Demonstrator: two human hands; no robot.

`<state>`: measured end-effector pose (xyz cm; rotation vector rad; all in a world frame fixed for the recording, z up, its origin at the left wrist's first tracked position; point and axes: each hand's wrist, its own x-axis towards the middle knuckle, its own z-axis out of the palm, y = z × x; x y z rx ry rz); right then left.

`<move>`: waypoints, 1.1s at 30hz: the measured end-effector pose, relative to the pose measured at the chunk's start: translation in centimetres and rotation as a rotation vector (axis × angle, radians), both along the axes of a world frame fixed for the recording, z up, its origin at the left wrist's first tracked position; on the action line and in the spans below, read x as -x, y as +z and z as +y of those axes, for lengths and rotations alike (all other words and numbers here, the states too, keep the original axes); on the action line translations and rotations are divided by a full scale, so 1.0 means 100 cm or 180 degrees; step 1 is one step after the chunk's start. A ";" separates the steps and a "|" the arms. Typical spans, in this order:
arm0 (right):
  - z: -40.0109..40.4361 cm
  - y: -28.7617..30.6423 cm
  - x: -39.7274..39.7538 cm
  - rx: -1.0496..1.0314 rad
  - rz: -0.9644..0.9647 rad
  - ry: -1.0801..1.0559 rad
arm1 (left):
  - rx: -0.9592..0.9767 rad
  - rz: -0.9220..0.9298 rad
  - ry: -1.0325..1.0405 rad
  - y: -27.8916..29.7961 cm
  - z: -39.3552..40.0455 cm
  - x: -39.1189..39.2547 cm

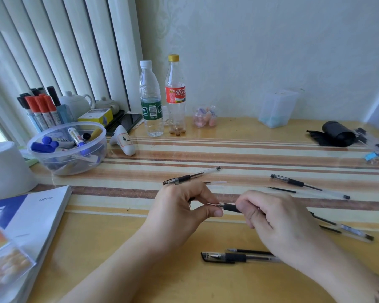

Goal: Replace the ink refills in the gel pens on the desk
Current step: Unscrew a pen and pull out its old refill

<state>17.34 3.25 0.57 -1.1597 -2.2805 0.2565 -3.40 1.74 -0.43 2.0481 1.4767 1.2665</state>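
Gripping a gel pen (pixel 229 207) above the counter (pixel 140 254), both hands meet near the middle of the view. The left hand (pixel 184 206) pinches the pen's metal tip end, its fingers (pixel 214 212) closed on it, while the right hand (pixel 278 217) wraps shut around the barrel behind the black grip. A capped pen (pixel 236 257) lies just below the hands with a loose refill (pixel 249 251) beside it. Other pens lie beyond the left hand (pixel 190 176) and off to the right (pixel 309 186), apart from each other.
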 end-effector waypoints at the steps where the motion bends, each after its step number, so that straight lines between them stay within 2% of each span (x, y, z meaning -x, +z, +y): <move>1: -0.001 0.000 0.000 0.0160 0.0095 0.0070 | -0.0003 -0.0040 0.0005 0.000 0.000 0.000; 4: 0.001 -0.003 -0.001 0.0235 0.0202 0.0052 | -0.0011 -0.0081 -0.0008 0.001 0.000 0.001; 8: 0.002 -0.001 -0.001 0.0143 0.0015 -0.0007 | -0.0098 -0.0081 -0.0040 0.002 -0.001 0.001; 12: 0.002 -0.001 -0.002 0.0311 0.0196 0.0020 | -0.0115 -0.0143 -0.0043 0.003 0.000 0.001; 16: 0.003 0.000 -0.004 0.0168 0.0136 -0.0009 | -0.0125 -0.0120 -0.0090 0.002 0.000 0.001; 19: 0.002 0.002 -0.003 0.0298 0.0006 0.0022 | -0.0139 -0.0132 -0.0072 0.002 0.000 0.001; 24: 0.004 0.000 -0.003 0.0004 0.0036 -0.0176 | -0.0014 -0.0252 -0.0070 0.000 0.002 0.004; 28: 0.003 -0.001 -0.002 -0.0264 -0.0324 -0.0302 | 0.0162 0.0264 -0.0047 0.000 0.002 0.006; 33: 0.002 0.000 0.000 -0.0636 -0.0182 -0.0290 | 0.0160 0.0866 -0.0026 -0.001 0.003 0.007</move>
